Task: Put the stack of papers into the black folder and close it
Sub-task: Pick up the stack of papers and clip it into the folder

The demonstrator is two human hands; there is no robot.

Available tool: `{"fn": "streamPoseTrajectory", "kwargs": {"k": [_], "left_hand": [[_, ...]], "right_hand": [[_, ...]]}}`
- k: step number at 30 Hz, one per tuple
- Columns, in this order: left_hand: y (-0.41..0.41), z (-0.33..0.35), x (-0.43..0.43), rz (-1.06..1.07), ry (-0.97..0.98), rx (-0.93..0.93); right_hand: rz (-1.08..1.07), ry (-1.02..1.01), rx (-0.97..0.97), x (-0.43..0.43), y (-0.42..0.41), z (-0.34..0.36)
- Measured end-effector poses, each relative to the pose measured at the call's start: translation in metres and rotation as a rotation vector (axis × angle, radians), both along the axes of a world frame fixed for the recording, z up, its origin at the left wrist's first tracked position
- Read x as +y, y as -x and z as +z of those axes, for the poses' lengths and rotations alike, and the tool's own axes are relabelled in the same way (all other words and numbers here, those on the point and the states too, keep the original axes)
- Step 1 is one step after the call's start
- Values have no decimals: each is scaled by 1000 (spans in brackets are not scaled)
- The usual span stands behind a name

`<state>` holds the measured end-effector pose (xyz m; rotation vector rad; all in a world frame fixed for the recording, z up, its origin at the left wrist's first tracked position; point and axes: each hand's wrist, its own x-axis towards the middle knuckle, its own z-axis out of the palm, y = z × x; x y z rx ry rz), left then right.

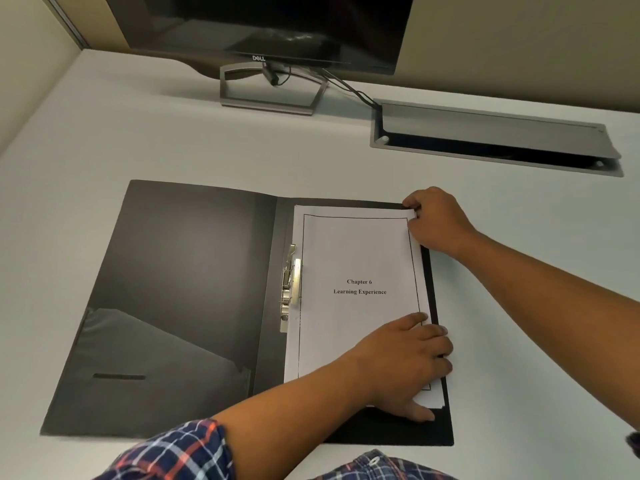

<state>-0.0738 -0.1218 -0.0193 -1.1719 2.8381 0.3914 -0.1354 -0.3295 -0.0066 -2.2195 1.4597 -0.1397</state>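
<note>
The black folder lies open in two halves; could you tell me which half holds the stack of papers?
The right half of the black plastic folder holds the white stack of papers, beside the metal clip. The left half carries only its empty pocket.

The folder (194, 299) looks like matt black plastic with a faint sheen, and its inner pocket (162, 351) is semi-clear plastic. Its clip (289, 289) is shiny metal. The papers (360, 292) are plain matt white. The desk (138, 140) is smooth and pale. The sleeve (180, 452) is checked woven cloth.
</note>
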Motion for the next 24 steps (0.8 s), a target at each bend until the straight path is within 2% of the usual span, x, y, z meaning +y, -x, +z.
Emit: {"fn": "streamPoseTrajectory", "kwargs": {"k": [6,15,20,24], "left_hand": [[1,-2,0,12,16,15],[-3,-5,4,57,26,73],[-9,-6,8,101,7,147],[-14,-7,11,105,-8,145]], "right_hand": [[-25,-20,44,-2,0,-4],[3,-27,8,5,6,-2],[-160,-40,-163,32,17,-1],[-283,-43,-198,64,25,-13]]}}
